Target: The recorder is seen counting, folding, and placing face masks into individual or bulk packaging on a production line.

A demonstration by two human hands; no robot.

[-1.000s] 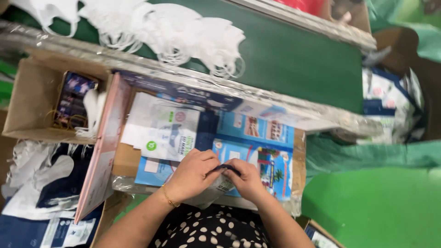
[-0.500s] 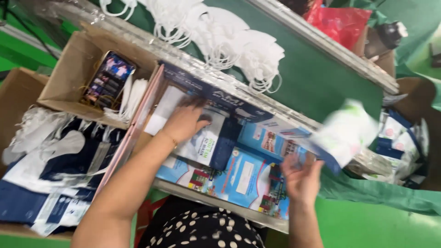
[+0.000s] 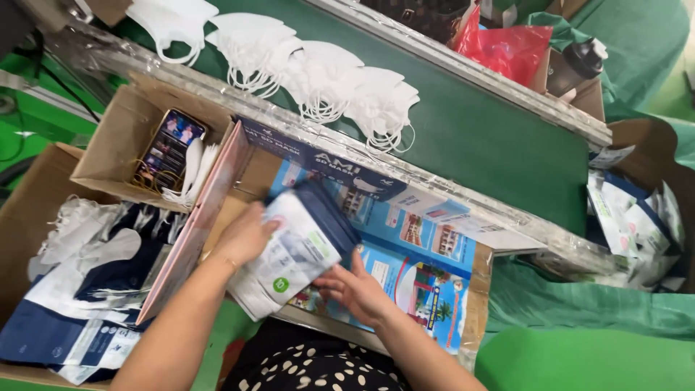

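from the head camera, looking down: both hands are on one stack of flat white and navy pouches [image 3: 293,250], held just above the bench [image 3: 463,318], over its colourful printed sheet [image 3: 427,279] near the front edge. the left hand [image 3: 242,239] lies against the stack's left side, fingers curled loosely round it. the right hand [image 3: 355,289] comes from below at the stack's right corner, thumb on top and fingers under, half closed in a pinch on the pouches. the stack is tilted, its navy end toward the far side. left of the bench an open cardboard box [image 3: 108,141] holds a phone [image 3: 170,145] with a lit screen. beyond the bench's far edge, white face masks [image 3: 318,83] lie in a row on a green belt [image 3: 492,137].
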